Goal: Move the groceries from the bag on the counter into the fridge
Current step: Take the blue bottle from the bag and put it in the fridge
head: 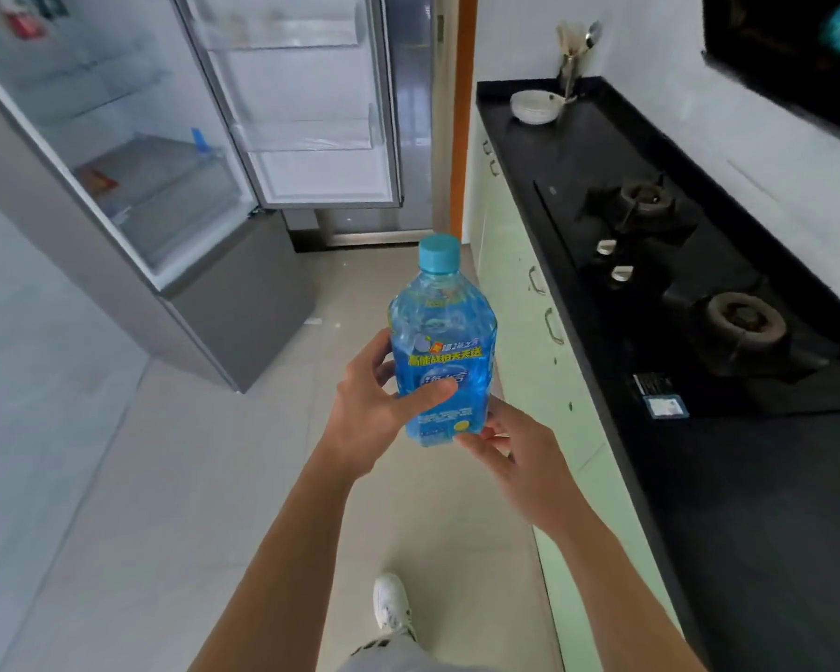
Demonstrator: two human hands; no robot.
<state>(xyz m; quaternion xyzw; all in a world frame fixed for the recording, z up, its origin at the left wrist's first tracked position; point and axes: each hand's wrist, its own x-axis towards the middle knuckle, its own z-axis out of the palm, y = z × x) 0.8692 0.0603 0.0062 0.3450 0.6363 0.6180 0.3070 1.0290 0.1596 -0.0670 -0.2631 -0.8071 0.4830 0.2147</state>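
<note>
Pale floor tiles [166,526] stretch below the arms, with a white shoe [390,603] under them. Above, the left hand [374,409] wraps the blue bottle [442,341], thumb across the label and fingers curled behind. The right hand [524,458] pinches its bottom edge from below. It is held upright in mid-air, cap on. Just right of the right hand runs the black bench [748,502] edge above green cabinet fronts [520,332], with a gas hob [675,293] set in it. Ahead and left of the left hand the fridge [132,177] stands open, its door [306,114] swung away, with open floor between. Farthest off, a white bowl [534,106] sits at the bench end.
</note>
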